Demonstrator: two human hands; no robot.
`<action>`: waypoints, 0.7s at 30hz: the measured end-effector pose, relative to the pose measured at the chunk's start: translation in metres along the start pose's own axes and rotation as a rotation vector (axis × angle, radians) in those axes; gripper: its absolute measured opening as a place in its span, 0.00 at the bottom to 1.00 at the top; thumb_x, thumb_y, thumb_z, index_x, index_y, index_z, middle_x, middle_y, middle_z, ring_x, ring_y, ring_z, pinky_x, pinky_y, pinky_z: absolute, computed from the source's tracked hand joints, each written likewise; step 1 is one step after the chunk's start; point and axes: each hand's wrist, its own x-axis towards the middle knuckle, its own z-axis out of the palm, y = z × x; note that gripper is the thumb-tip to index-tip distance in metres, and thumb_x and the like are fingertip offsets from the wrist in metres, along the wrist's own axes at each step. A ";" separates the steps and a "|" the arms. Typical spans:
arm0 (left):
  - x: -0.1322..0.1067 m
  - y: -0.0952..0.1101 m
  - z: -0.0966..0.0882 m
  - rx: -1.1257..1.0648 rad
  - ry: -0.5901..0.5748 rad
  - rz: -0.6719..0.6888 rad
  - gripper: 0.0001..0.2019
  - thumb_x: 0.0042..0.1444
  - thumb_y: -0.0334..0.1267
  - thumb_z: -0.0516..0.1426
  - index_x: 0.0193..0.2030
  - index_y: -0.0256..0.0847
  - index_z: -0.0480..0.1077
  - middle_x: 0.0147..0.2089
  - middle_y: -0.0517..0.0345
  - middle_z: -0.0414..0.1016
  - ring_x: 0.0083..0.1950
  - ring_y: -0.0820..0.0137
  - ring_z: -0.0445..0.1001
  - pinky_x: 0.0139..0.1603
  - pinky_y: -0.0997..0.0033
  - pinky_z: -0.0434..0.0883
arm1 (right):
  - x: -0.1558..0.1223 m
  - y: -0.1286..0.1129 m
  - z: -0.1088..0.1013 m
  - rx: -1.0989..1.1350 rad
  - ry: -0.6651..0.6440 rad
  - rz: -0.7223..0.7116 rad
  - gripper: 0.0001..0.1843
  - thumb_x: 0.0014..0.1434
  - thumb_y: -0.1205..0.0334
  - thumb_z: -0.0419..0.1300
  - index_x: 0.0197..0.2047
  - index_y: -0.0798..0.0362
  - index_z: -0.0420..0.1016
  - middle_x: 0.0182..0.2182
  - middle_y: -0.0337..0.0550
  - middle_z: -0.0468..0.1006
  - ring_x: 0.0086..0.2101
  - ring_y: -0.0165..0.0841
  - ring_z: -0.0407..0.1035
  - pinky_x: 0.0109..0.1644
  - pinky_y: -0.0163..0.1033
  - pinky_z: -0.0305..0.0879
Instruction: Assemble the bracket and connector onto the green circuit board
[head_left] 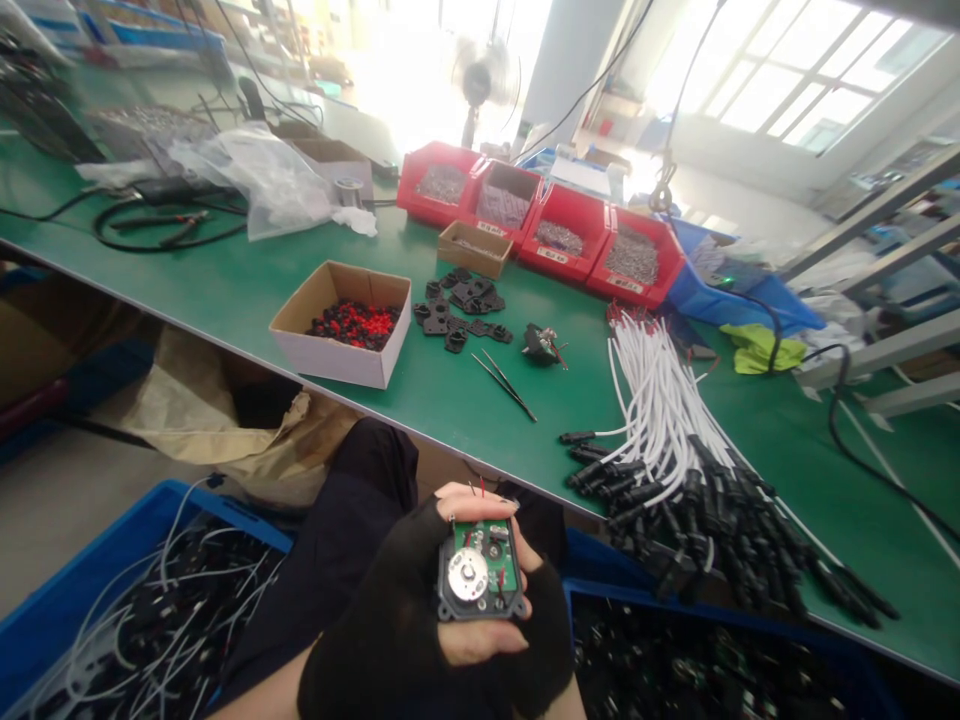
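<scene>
A small black plastic housing [448, 603] with a green circuit board and a round silver motor faces up at me above my lap. My left hand [409, 585], in a black fingerless glove, wraps round its left side. My right hand [541, 610], gloved alike, closes on the right edge, fingers against the side. Thin red wires rise by the upper edge. On the green bench ahead lie metal tweezers [504, 386], a small black assembly with wires [543, 344], and several flat black plastic parts [454, 312].
A cardboard box [337, 366] holds red and black pieces. Red bins [551, 257] of small metal parts stand behind. White cables with black connectors [660, 420] lie bundled at right, overhanging the bench edge. Blue crates [176, 505] flank my legs. A fan [477, 82] stands at the back.
</scene>
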 end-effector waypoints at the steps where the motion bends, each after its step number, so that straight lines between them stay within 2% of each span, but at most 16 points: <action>1: 0.000 0.000 -0.002 0.055 0.008 0.048 0.26 0.37 0.29 0.77 0.46 0.50 0.84 0.49 0.51 0.83 0.51 0.54 0.82 0.53 0.60 0.81 | 0.000 -0.002 -0.001 -0.007 -0.040 0.015 0.21 0.61 0.44 0.74 0.48 0.50 0.82 0.43 0.44 0.79 0.47 0.34 0.75 0.54 0.35 0.74; 2: -0.001 0.000 -0.003 0.088 0.014 0.076 0.26 0.36 0.31 0.78 0.45 0.51 0.84 0.49 0.51 0.83 0.54 0.54 0.81 0.55 0.61 0.80 | 0.000 -0.004 -0.002 0.001 -0.073 0.028 0.20 0.63 0.44 0.72 0.48 0.50 0.82 0.41 0.43 0.79 0.46 0.34 0.74 0.54 0.36 0.74; 4: -0.001 0.000 -0.004 0.102 0.032 0.061 0.25 0.36 0.34 0.78 0.45 0.52 0.84 0.50 0.51 0.84 0.57 0.53 0.79 0.55 0.61 0.79 | -0.001 -0.007 -0.005 0.026 -0.121 0.010 0.16 0.68 0.45 0.69 0.43 0.51 0.81 0.30 0.39 0.75 0.31 0.30 0.71 0.43 0.33 0.75; 5: -0.002 0.000 -0.005 0.104 0.055 0.035 0.25 0.37 0.36 0.78 0.45 0.51 0.84 0.50 0.51 0.84 0.58 0.52 0.79 0.54 0.61 0.79 | -0.002 -0.009 -0.006 0.032 -0.141 -0.023 0.17 0.70 0.46 0.66 0.39 0.52 0.79 0.25 0.36 0.70 0.24 0.27 0.64 0.36 0.29 0.72; 7: -0.003 -0.001 -0.005 0.133 0.105 0.033 0.24 0.38 0.38 0.78 0.46 0.50 0.84 0.50 0.51 0.84 0.58 0.52 0.79 0.56 0.61 0.79 | -0.004 -0.013 -0.004 0.023 -0.162 -0.121 0.20 0.72 0.48 0.65 0.33 0.53 0.75 0.21 0.31 0.61 0.18 0.22 0.53 0.28 0.23 0.63; 9: -0.003 -0.004 -0.006 0.203 0.126 0.081 0.24 0.39 0.39 0.78 0.47 0.49 0.83 0.50 0.51 0.84 0.58 0.53 0.79 0.59 0.60 0.77 | -0.006 -0.019 0.000 -0.080 -0.122 -0.267 0.19 0.73 0.49 0.64 0.34 0.53 0.75 0.21 0.31 0.61 0.18 0.21 0.52 0.28 0.23 0.60; 12: -0.005 -0.012 -0.009 0.340 0.110 0.246 0.27 0.42 0.37 0.77 0.52 0.51 0.80 0.53 0.55 0.83 0.60 0.57 0.78 0.63 0.62 0.76 | -0.010 -0.030 0.005 -0.305 -0.025 -0.530 0.20 0.73 0.45 0.63 0.33 0.49 0.76 0.22 0.31 0.64 0.19 0.25 0.56 0.30 0.28 0.62; 13: -0.005 -0.014 -0.010 0.386 0.105 0.305 0.29 0.43 0.36 0.76 0.54 0.53 0.79 0.54 0.57 0.82 0.61 0.59 0.78 0.63 0.63 0.75 | -0.013 -0.034 0.007 -0.362 -0.006 -0.611 0.20 0.73 0.44 0.63 0.34 0.48 0.77 0.23 0.32 0.66 0.21 0.27 0.60 0.32 0.30 0.63; 15: -0.006 -0.015 -0.011 0.446 0.108 0.383 0.31 0.44 0.35 0.76 0.56 0.56 0.77 0.56 0.60 0.82 0.62 0.61 0.76 0.64 0.66 0.73 | -0.019 -0.039 0.009 -0.553 0.065 -0.785 0.21 0.72 0.43 0.65 0.34 0.49 0.80 0.29 0.36 0.73 0.32 0.31 0.68 0.43 0.34 0.66; 17: -0.007 -0.013 -0.010 0.417 0.144 0.348 0.28 0.44 0.36 0.75 0.53 0.55 0.78 0.55 0.60 0.82 0.60 0.62 0.78 0.61 0.67 0.75 | -0.026 -0.039 0.013 -0.871 0.125 -0.902 0.24 0.74 0.44 0.62 0.32 0.51 0.81 0.38 0.42 0.77 0.42 0.36 0.71 0.52 0.38 0.65; 18: -0.007 -0.010 -0.008 0.357 0.164 0.286 0.25 0.45 0.37 0.75 0.51 0.53 0.79 0.53 0.59 0.83 0.56 0.61 0.80 0.57 0.68 0.77 | -0.029 -0.036 0.015 -1.020 0.119 -0.912 0.25 0.76 0.44 0.59 0.32 0.51 0.81 0.41 0.44 0.78 0.44 0.39 0.72 0.53 0.41 0.67; 20: -0.006 -0.004 -0.004 0.180 0.182 0.101 0.21 0.47 0.40 0.73 0.49 0.47 0.79 0.48 0.55 0.84 0.44 0.62 0.83 0.43 0.70 0.80 | -0.035 -0.026 0.020 -1.196 0.041 -0.850 0.26 0.79 0.47 0.54 0.33 0.51 0.80 0.38 0.45 0.79 0.38 0.39 0.75 0.45 0.44 0.73; 21: -0.006 -0.001 -0.002 0.091 0.169 -0.001 0.22 0.48 0.41 0.72 0.50 0.45 0.77 0.43 0.54 0.84 0.35 0.64 0.82 0.34 0.71 0.79 | -0.037 -0.020 0.021 -1.207 -0.014 -0.807 0.24 0.79 0.48 0.55 0.36 0.52 0.79 0.34 0.43 0.79 0.33 0.36 0.74 0.39 0.42 0.74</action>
